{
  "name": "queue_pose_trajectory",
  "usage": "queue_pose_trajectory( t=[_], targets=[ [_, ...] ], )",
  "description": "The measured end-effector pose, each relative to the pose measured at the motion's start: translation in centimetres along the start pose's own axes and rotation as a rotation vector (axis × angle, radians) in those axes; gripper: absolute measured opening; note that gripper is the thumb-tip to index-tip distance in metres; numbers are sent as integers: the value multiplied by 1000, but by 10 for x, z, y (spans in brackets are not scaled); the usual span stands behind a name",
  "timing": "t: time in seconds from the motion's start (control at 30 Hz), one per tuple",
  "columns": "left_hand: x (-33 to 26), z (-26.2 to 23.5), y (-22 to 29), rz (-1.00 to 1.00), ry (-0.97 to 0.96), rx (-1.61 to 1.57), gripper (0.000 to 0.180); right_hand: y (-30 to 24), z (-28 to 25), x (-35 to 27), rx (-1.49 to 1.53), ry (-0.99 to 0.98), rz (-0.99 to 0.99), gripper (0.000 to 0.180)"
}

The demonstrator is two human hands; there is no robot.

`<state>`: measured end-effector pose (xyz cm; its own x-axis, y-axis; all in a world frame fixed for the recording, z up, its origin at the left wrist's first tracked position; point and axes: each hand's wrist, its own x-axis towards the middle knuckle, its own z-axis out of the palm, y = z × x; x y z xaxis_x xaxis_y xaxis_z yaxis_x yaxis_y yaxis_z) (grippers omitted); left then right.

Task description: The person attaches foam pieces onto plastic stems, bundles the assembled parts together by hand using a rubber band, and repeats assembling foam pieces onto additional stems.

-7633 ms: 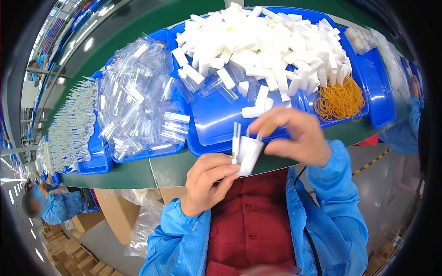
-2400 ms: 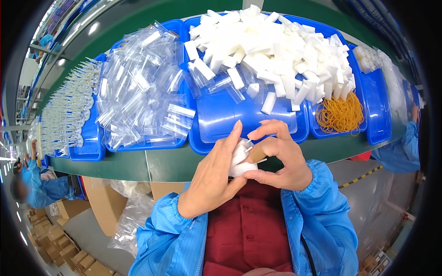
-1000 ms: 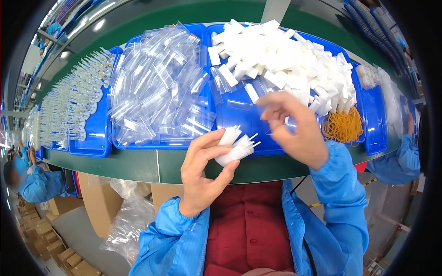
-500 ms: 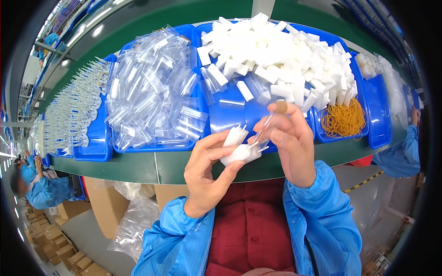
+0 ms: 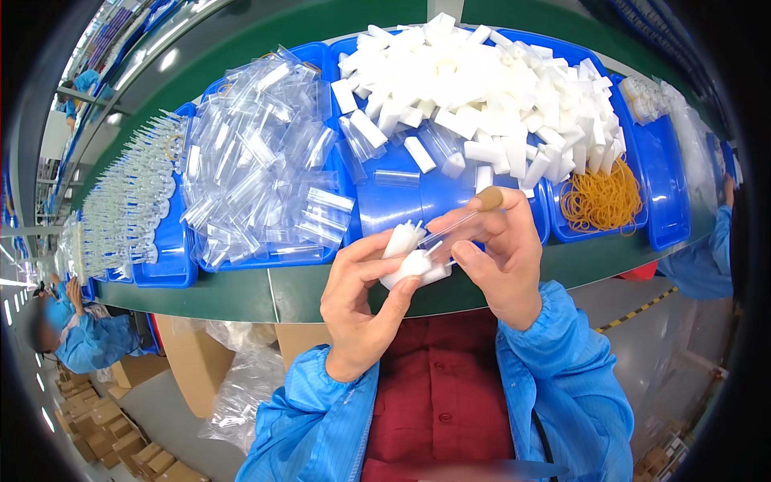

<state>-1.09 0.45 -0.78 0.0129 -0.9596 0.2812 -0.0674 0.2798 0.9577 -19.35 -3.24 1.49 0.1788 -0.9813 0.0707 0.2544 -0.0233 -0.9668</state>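
The left hand (image 5: 361, 301) was clamped on a small bundle of white pieces (image 5: 411, 255) above the table (image 5: 241, 293) edge, the right hand (image 5: 502, 253) pinched a clear tube (image 5: 450, 230), which could slip if pushed crookedly.

white pieces (image 5: 411, 259) partly hidden by left hand (image 5: 363, 305), co-worker's face blurred

A long desk (image 5: 241, 293) runs across in front of the person, carrying a row of trays (image 5: 401, 201) side by side. The far-left tray holds pipettes (image 5: 132, 209); next to it lie plastic sleeves (image 5: 257, 177); foam blocks (image 5: 482, 88) fill the middle-right tray, rubber bands (image 5: 601, 201) at its right end. Cardboard boxes (image 5: 112, 426) sit on the floor below left.
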Motion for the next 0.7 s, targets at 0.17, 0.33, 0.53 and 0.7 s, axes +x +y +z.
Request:
queue_pose_trajectory(
  t=[0.17,0.33,0.53,0.7],
  targets=[
    [2,3,1,-38,77,-16,26,4,-3,-2,8,-42,-18,38],
    [0,1,-2,123,28,209,28,7,-3,-3,-131,-52,-102,40],
    [2,1,1,140,40,257,32,12,-4,-2,-39,-15,-67,41],
    [9,-4,6,152,-85,262,31,16,-8,-7,-24,-22,-92,38]
  ],
)
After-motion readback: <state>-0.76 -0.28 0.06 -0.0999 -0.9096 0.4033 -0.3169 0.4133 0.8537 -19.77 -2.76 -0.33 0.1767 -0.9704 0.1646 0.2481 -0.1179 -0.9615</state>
